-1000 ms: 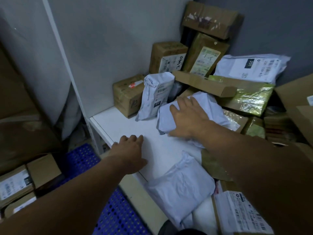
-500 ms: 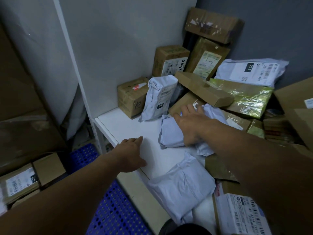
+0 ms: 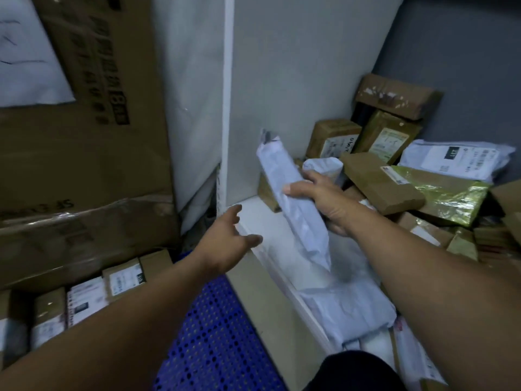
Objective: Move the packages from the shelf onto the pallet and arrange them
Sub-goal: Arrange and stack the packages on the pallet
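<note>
Packages (image 3: 121, 275) stand already on the blue pallet (image 3: 214, 334) at the near left, so the task looks partly done. Just beside the shelf (image 3: 255, 218) edge the left hand (image 3: 225, 241) is open and holds nothing, while the right hand (image 3: 324, 204) grips a white mailer bag (image 3: 306, 230), lifted above the shelf. Behind it many boxes and bags (image 3: 380, 184) lie on the shelf, not yet moved.

The left hand (image 3: 225, 238) is hovering open, fingers spread, over the shelf's (image 3: 253, 213) front left corner, while the right hand (image 3: 324, 204), arm outstretched, is gripping a pale mailer (image 3: 307, 230), thumb on top.
</note>
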